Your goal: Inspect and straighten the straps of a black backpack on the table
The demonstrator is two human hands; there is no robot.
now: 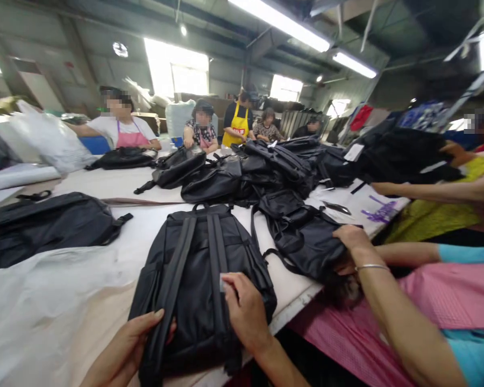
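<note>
Two hands working on a black backpack

One black backpack (201, 269) is lying back-side up near the front edge of the white surface (141, 236), its two shoulder straps (215, 242) running away from the person. The left hand (129, 344) is clasping the lower end of the left strap, thumb lying on top and fingers (170, 329) wrapping beneath. The right hand (246, 317) is resting on the lower right part, its fingertips bending down beside a small pale label (222, 282); whether they are pinching it I cannot tell. Just to the right, a co-worker's hand (350, 236) wearing a bracelet (371, 267) is pressing on a second backpack (302, 236). Farther back, a pile of bags (266, 166) is covering the middle of the surface, and another bag (44, 226) is lying at the left.
</note>
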